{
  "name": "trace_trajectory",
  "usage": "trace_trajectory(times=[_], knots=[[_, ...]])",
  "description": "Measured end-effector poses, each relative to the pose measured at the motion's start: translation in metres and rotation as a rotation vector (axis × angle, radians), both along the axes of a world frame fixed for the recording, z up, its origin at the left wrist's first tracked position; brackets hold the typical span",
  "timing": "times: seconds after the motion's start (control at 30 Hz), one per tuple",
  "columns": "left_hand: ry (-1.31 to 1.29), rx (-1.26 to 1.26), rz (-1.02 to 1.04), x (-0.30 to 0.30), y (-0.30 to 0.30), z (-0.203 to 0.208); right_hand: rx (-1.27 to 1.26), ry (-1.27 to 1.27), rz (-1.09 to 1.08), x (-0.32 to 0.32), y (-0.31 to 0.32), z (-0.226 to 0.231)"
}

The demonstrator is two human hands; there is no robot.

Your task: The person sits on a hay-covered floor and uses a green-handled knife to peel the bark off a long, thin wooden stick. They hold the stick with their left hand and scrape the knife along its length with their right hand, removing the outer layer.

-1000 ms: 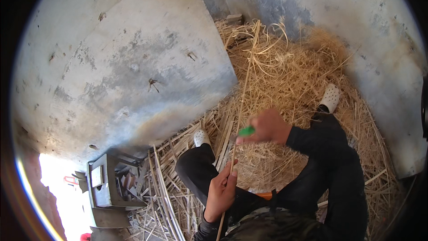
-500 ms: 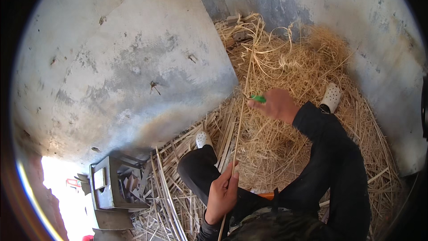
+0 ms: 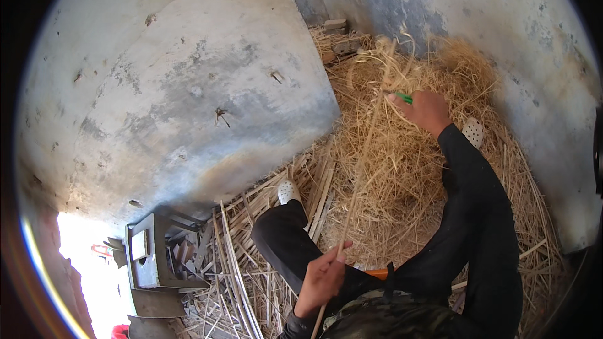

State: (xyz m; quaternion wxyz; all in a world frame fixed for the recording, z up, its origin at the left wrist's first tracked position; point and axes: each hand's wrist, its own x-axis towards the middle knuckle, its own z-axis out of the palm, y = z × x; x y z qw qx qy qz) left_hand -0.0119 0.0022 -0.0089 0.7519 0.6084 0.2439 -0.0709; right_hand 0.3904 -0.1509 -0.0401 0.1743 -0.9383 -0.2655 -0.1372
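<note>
My left hand (image 3: 321,281) is closed round a long, thin bamboo strip (image 3: 359,182) low in the head view, and the strip's lower end passes beneath the hand toward my lap. The strip slants up and away to the right. Near its far part, my right hand (image 3: 429,113) grips a small green-handled knife (image 3: 405,98), with the thumb reaching toward the strip. The short blade is at the strip, but too small to tell exactly how it touches. Pale curled shavings (image 3: 392,66) lie around the strip's far end.
A heap of fine straw-coloured shavings (image 3: 402,163) covers the floor between my feet in white clogs (image 3: 288,192). Split bamboo lengths (image 3: 232,263) lie to the left, beside a worn wooden stool-like frame (image 3: 151,257). Grey plastered walls (image 3: 188,88) stand close by; something orange (image 3: 377,274) is by my lap.
My right hand with the knife has moved away and to the right along the strip. My left hand has shifted slightly right, still holding it, and the strip's far part has swung right.
</note>
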Motion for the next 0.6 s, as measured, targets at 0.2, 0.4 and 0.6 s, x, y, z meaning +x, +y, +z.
trace_trajectory(times=[0.2, 0.4, 0.6], knots=[[-0.093, -0.473, 0.157, 0.014, 0.015, -0.009, 0.057, 0.088, 0.479, -0.133, 0.03, 0.011], [-0.094, -0.29, 0.095, 0.014, 0.002, 0.003, -0.032, 0.095, 0.418, -0.107, 0.038, -0.003], [-0.097, -0.115, 0.125, 0.016, 0.004, 0.001, 0.058, 0.066, 0.602, -0.148, 0.045, -0.002]])
